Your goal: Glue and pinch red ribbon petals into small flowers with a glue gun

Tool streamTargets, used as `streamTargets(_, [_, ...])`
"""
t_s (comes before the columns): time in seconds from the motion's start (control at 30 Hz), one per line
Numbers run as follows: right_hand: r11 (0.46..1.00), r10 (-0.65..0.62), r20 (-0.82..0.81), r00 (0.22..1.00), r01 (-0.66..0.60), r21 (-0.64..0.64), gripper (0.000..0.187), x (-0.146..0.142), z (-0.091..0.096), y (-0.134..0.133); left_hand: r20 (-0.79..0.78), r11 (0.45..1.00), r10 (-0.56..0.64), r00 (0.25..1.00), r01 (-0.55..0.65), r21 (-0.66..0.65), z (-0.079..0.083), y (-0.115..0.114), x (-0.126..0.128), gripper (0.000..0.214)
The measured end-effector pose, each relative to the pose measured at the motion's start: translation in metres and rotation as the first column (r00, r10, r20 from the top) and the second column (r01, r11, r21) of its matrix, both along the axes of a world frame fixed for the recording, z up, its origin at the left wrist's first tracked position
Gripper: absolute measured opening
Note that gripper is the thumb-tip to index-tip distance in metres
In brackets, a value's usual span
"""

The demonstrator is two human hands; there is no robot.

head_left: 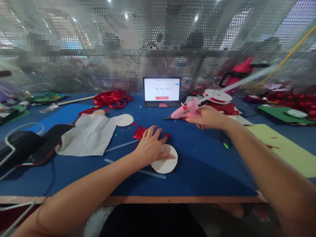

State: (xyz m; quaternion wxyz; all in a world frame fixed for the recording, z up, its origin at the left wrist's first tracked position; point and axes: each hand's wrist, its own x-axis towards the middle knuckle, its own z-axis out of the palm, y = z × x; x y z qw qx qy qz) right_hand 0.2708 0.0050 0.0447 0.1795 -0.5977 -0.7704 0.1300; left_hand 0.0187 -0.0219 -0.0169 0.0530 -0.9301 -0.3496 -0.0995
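My right hand point(206, 117) is closed round a pink hot glue gun point(184, 111), whose nozzle points left. A long translucent glue stick point(243, 80) rises from the gun's back toward the upper right. My left hand point(151, 146) rests at the table's middle with its fingers spread. Its thumb lies across a white round disc point(166, 166); its fingertips are over red scraps point(139, 132), some hidden behind the hand. One glue stick point(154, 174) lies partly under the disc and left forearm, and another glue stick point(120, 145) lies left of the hand.
A tablet point(162, 90) showing a timer stands at the back. A white cloth point(90, 136) and red ribbon point(111, 98) lie left. Ribbon spools point(218, 96), a yellow sheet point(283, 148) and a white mouse point(297, 113) are right. A perforated metal screen point(138, 42) rises behind.
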Motion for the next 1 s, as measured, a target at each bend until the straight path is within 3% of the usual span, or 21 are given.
streamTargets(0.13, [0.988, -0.148, -0.177, 0.973, 0.137, -0.072, 0.036, 0.005, -0.042, 0.0, -0.01, 1.0, 0.001, 1.0, -0.001, 0.005, -0.001, 0.0, 0.0, 0.075])
streamTargets(0.23, [0.99, -0.138, -0.154, 0.979, 0.131, -0.05, 0.043, 0.005, -0.066, -0.003, -0.016, 1.0, 0.003, 1.0, -0.003, -0.003, -0.001, 0.0, -0.001, 0.074])
streamTargets(0.4, [0.993, -0.116, -0.077, 0.99, 0.114, -0.029, 0.041, 0.01, -0.072, -0.005, -0.019, 1.0, -0.001, 1.0, 0.001, -0.006, 0.0, 0.0, -0.001, 0.074])
streamTargets(0.5, [0.979, -0.138, -0.015, 0.99, 0.138, 0.148, 0.042, 0.017, -0.067, -0.015, -0.019, 1.0, 0.003, 1.0, -0.003, -0.005, -0.001, 0.0, -0.001, 0.075])
streamTargets(0.63, [0.861, -0.298, 0.043, 0.953, 0.249, 0.443, 0.038, 0.021, -0.061, -0.047, -0.01, 1.0, -0.001, 1.0, 0.001, 0.004, -0.001, 0.0, 0.0, 0.076])
streamTargets(0.7, [0.871, -0.221, 0.099, 0.97, 0.151, 0.467, 0.033, 0.014, -0.06, -0.063, -0.006, 1.0, -0.003, 1.0, 0.003, 0.003, -0.001, -0.001, 0.0, 0.076])
streamTargets(0.77, [0.89, -0.061, 0.198, 0.978, -0.037, 0.455, 0.023, -0.001, -0.06, -0.07, -0.004, 1.0, 0.0, 1.0, 0.0, -0.002, -0.001, -0.001, 0.0, 0.076])
streamTargets(0.9, [0.79, 0.116, 0.478, 0.871, -0.373, 0.487, 0.012, -0.037, -0.06, -0.053, -0.012, 1.0, 0.013, 1.0, -0.013, -0.012, 0.0, -0.001, 0.0, 0.074])
streamTargets(1.0, [0.741, 0.115, 0.594, 0.796, -0.467, 0.483, 0.014, -0.051, -0.062, -0.03, -0.021, 0.999, 0.019, 1.0, -0.019, -0.026, 0.001, -0.001, 0.0, 0.076])
